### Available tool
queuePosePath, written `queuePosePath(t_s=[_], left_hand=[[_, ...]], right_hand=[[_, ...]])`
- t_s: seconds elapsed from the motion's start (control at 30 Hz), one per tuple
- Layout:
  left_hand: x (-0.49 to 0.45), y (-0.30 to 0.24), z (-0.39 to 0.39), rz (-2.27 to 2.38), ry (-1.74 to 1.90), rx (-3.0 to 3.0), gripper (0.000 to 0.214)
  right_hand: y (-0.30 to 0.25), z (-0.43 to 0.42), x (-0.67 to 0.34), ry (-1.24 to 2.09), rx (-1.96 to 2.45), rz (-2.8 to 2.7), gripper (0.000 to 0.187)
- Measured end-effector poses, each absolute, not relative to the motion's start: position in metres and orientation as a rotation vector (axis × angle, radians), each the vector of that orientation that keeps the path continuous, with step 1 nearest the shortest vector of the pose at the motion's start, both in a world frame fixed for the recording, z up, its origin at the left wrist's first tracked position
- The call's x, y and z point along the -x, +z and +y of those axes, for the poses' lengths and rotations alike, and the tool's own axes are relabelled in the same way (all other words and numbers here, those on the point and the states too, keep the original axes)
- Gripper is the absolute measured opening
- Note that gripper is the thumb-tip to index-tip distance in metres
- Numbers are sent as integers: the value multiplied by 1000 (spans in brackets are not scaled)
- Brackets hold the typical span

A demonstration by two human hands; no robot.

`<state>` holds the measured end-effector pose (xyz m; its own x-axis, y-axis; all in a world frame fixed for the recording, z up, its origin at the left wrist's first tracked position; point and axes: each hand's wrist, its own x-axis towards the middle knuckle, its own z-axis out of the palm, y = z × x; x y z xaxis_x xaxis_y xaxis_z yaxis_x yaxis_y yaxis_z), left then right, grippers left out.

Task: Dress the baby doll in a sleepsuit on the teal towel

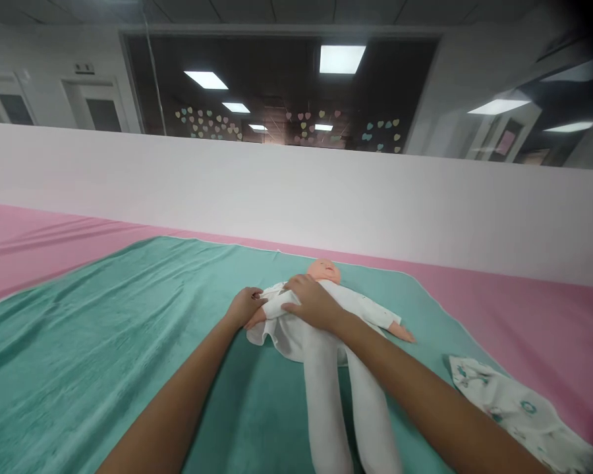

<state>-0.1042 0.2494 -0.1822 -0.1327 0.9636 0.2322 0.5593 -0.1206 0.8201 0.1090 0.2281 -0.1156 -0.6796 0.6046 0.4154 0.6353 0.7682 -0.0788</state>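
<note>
A baby doll point(326, 268) lies on its back, its head toward the far wall. It wears a white long-sleeved top point(370, 308) and white leggings point(326, 401). The top's loose hem spreads out beside the waist. At the doll's arm on the left, my left hand point(244, 306) has its fingers curled by the cuff, just above the doll's small hand point(255, 319). Over the chest and upper sleeve of that same arm rests my right hand point(313, 303), fingers bent and thumb on the sleeve. The doll's other arm stretches out to the right.
A teal blanket point(128, 342) lies beneath the doll, over a pink mat point(538, 309). A white patterned cloth point(514, 401) lies at the lower right. Behind runs a low white wall point(227, 191), with a dark window point(277, 85) above it.
</note>
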Motion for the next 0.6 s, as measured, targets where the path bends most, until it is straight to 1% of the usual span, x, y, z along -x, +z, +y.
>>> queuePosePath(t_s=[0.03, 0.13, 0.23, 0.33, 0.47, 0.6], left_hand=[[107, -183, 251, 1677, 1167, -1679, 7], [112, -187, 255, 1627, 1207, -1631, 18], [113, -191, 255, 1585, 1326, -1502, 12], [115, -192, 253, 1520, 1455, -1311, 12], [122, -187, 248, 1337, 1569, -1052, 25], [119, -170, 236, 1071, 1561, -962, 34]], right_hand=[[-118, 233, -94, -142, 907, -2671, 36], [-129, 249, -62, -308, 893, -2931, 39], [-135, 259, -49, -286, 933, -3033, 43], [-129, 260, -54, -205, 985, -3023, 43], [-110, 255, -72, -153, 1096, -2866, 45], [-108, 255, -77, -195, 1389, -2770, 48]])
